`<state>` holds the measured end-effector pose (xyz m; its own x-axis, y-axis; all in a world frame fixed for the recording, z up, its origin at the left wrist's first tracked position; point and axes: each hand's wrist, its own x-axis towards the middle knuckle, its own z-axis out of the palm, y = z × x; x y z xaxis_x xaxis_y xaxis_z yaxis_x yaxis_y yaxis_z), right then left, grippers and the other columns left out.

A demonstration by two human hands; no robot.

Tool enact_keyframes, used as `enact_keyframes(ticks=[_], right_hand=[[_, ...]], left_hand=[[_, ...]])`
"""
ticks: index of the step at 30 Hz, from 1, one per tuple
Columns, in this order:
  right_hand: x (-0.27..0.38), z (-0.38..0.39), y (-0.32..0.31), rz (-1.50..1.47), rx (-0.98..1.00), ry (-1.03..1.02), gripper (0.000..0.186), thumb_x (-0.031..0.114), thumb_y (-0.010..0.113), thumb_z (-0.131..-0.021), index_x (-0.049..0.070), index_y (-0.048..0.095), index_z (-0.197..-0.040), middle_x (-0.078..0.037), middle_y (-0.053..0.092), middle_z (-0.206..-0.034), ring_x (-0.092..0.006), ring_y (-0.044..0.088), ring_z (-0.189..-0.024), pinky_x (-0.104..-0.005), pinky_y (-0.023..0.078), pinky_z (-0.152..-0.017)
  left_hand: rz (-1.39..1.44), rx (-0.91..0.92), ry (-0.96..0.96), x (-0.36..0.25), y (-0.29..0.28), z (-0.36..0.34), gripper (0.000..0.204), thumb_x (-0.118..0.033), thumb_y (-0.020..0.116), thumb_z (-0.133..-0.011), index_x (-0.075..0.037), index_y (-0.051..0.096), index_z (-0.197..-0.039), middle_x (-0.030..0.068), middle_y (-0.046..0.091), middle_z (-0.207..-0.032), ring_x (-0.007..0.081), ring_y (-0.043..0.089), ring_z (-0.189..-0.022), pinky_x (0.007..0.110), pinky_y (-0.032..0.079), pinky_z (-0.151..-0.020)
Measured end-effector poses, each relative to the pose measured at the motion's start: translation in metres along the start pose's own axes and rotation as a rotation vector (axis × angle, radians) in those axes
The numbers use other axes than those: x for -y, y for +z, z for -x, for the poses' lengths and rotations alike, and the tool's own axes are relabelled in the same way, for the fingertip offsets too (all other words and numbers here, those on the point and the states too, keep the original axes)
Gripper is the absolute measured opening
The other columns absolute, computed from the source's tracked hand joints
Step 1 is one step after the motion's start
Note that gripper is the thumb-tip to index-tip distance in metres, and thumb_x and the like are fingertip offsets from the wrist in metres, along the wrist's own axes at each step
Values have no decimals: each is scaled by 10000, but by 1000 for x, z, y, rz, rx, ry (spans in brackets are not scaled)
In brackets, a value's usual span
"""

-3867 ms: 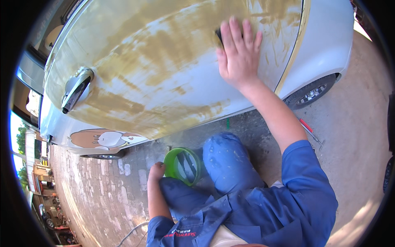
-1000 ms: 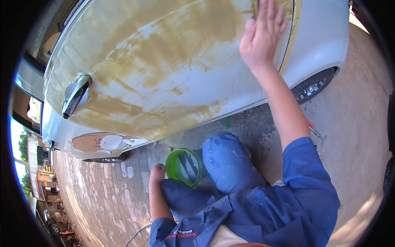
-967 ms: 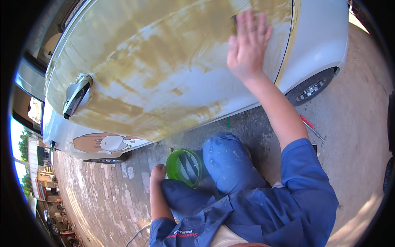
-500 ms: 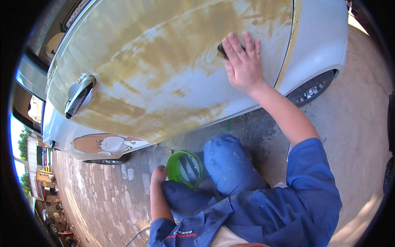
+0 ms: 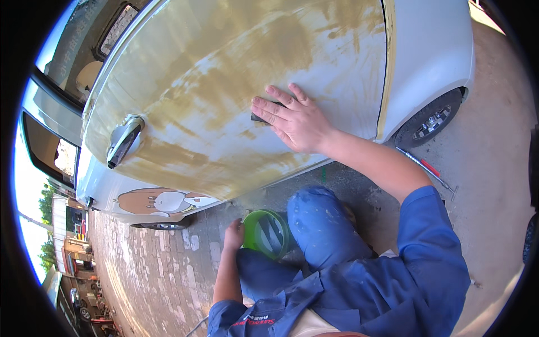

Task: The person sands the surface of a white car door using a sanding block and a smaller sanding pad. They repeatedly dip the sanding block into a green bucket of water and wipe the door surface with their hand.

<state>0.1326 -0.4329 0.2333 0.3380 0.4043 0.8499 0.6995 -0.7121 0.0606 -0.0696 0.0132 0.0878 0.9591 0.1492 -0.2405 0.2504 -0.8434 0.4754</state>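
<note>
My right hand [image 5: 300, 121] lies flat against the car door [image 5: 252, 78], fingers reaching up and left. Under its fingers is a dark sanding block [image 5: 259, 118], pressed to the panel and mostly covered by the hand. The door is pale and smeared with yellow-brown filler, with whiter patches around the block. Low on the left, my left hand [image 5: 233, 233] is curled closed beside the rim of a green bucket [image 5: 258, 247]. Whether it holds anything is hidden. Dark, liquid-like reflections show inside the bucket.
A door handle [image 5: 124, 141] sticks out at the panel's left. A cartoon decal [image 5: 151, 200] marks the bodywork below it. On the right are a wheel [image 5: 432, 121] and a red-and-silver tool [image 5: 426, 165] on the ground. My blue-clad knee [image 5: 320, 216] is close to the bucket.
My right hand has slid down and left across the door with the sanding block. The view has shifted, and the red-and-silver tool now shows. My left hand stays by the bucket.
</note>
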Motion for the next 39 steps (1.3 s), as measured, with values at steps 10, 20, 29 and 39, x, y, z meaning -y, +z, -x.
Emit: enact_keyframes(ticks=[10, 20, 29, 39], right_hand=[[78, 82, -60, -835, 66, 468, 587, 23, 545, -957, -28, 383, -1520, -239, 609, -1370, -427, 664, -1140, -480, 555, -956], [91, 152, -55, -1177, 114, 870, 546, -31, 475, -988, 14, 366, -1521, -174, 692, -1260, -300, 730, -1082, -375, 580, -914], [107, 159, -54, -1210, 214, 876, 534, -9, 489, -976, 21, 425, -1505, -166, 690, -1291, -261, 719, -1114, -359, 570, -941], [95, 184, -57, -1019, 160, 899, 565, 66, 583, -988, -26, 426, -1524, -224, 618, -1329, -348, 616, -1237, -391, 478, -1044]], left_hand=[[-824, -780, 887, -311, -142, -42, 746, -356, 623, -975, 25, 349, -1555, 231, 319, -1636, 415, 228, -1548, 538, 168, -1246], [-851, -1040, 1221, -547, -103, -58, 833, -637, 481, -970, -36, 428, -1543, 134, 365, -1640, 300, 274, -1552, 476, 121, -1270], [-930, -1107, 1301, -540, -107, -65, 808, -624, 466, -980, -55, 423, -1551, 107, 382, -1634, 274, 293, -1545, 472, 129, -1273], [-673, -1284, 972, -393, -130, -85, 904, -653, 441, -998, 77, 372, -1528, 297, 333, -1608, 446, 253, -1535, 577, 138, -1242]])
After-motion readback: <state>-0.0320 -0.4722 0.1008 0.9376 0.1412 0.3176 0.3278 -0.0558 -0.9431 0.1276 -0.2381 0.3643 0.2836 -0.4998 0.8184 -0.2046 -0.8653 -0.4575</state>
